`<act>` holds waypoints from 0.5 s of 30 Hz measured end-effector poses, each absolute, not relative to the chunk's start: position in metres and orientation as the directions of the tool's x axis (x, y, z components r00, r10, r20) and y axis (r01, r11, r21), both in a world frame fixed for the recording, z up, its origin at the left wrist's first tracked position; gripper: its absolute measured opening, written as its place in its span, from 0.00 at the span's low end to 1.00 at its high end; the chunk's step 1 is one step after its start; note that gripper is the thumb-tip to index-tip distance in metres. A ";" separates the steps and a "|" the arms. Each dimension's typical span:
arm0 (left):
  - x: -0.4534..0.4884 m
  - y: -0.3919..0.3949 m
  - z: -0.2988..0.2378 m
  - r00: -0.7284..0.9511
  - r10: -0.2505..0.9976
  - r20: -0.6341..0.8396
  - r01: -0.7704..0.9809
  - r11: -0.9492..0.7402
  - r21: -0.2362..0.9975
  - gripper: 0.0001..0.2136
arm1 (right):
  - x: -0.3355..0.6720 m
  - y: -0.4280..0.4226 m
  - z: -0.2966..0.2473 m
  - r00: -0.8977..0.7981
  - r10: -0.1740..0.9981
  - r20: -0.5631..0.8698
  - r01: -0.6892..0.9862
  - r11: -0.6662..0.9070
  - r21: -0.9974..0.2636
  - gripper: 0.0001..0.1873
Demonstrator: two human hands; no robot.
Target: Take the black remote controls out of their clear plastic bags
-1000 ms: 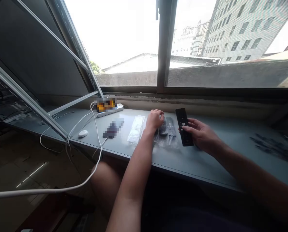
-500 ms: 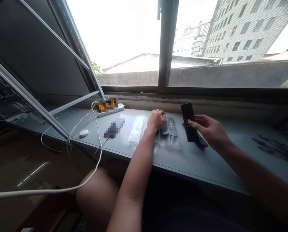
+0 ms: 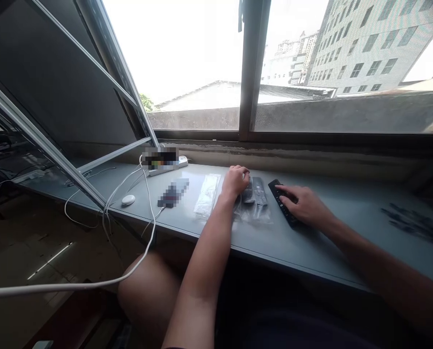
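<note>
A black remote control (image 3: 283, 206) lies slanted on the desk, with my right hand (image 3: 301, 203) closed on its upper right side, thumb across the buttons. Any second remote beneath it is hidden by that hand. My left hand (image 3: 236, 182) rests with curled fingers at the far left end of dark remote controls in clear plastic bags (image 3: 259, 191). Whatever lies under those fingers cannot be seen. Just left of that wrist are flat clear plastic bags (image 3: 206, 194).
A pixelated phone-like object (image 3: 173, 193) on a cable and a round white device (image 3: 128, 199) lie to the left. Behind them is a white power strip (image 3: 168, 166). White cables (image 3: 151, 213) hang over the desk edge. Dark thin items (image 3: 416, 223) lie far right.
My right hand has lowered the remote control from a raised, upright position onto the desk, slanted, where another remote lay. My left hand has stayed in place.
</note>
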State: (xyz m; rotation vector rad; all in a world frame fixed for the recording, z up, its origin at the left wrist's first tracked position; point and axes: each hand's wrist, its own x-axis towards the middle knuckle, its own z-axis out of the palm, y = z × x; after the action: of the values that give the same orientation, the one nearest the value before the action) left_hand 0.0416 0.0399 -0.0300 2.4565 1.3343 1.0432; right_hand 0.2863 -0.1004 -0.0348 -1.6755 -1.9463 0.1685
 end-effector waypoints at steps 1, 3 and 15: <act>0.042 0.040 -0.030 0.360 0.786 0.502 0.677 -0.590 0.439 0.13 | 0.287 -0.099 -0.037 -0.066 0.942 0.329 0.885 0.208 -0.417 0.27; 0.042 0.040 -0.030 0.362 0.784 0.504 0.678 -0.592 0.435 0.13 | 0.289 -0.098 -0.040 -0.067 0.946 0.317 0.906 0.191 -0.377 0.25; 0.042 0.041 -0.032 0.364 0.783 0.505 0.689 -0.591 0.419 0.13 | 0.291 -0.103 -0.034 -0.236 0.938 0.253 0.855 0.324 -0.404 0.32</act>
State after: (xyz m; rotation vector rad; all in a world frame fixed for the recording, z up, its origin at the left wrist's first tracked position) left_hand 0.0415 0.0412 -0.0317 2.4793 1.3465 1.0352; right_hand 0.2915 -0.1034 -0.0335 -1.5805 -2.1498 0.2496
